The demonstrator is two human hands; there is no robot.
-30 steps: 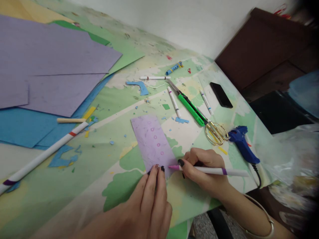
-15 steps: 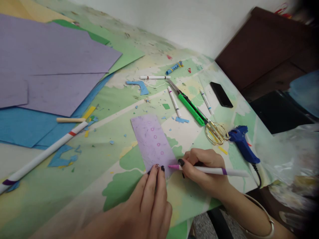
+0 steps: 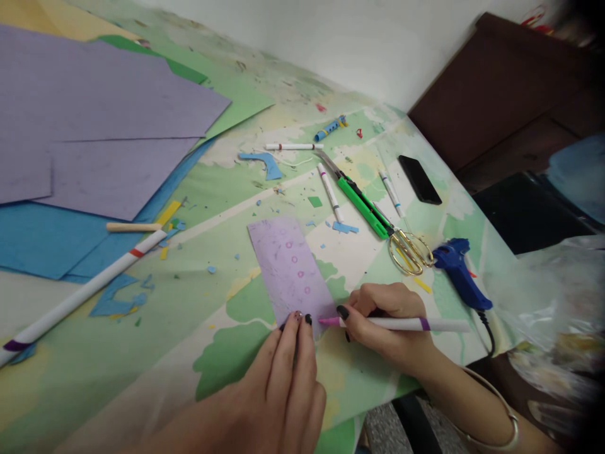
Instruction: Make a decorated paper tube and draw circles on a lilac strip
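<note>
A purple rectangle of craft foam or paper (image 3: 288, 261) lies flat in front of me, with several small pink circles in a line down it. My left hand (image 3: 283, 378) rests on its near end, fingers stretched out and pressing it to the table. A white marker with a purple band (image 3: 397, 323) is gripped in my closed right hand (image 3: 390, 321). The marker's pink-purple tip touches the sheet near its lower right edge, just right of my left fingertips. The spot right under the tip is too small to make out.
Large purple sheets (image 3: 108, 94) and blue sheets (image 3: 57, 246) lie left, with a long white marker (image 3: 85, 299) nearby. Beyond my hands are a green cutter (image 3: 362, 205), gold-handled scissors (image 3: 409, 252), a phone (image 3: 420, 180) and a blue glue gun (image 3: 466, 274). Scraps dot the patterned tablecloth.
The marker tip has shifted very slightly down and left on the purple piece. My left hand stays in place.
</note>
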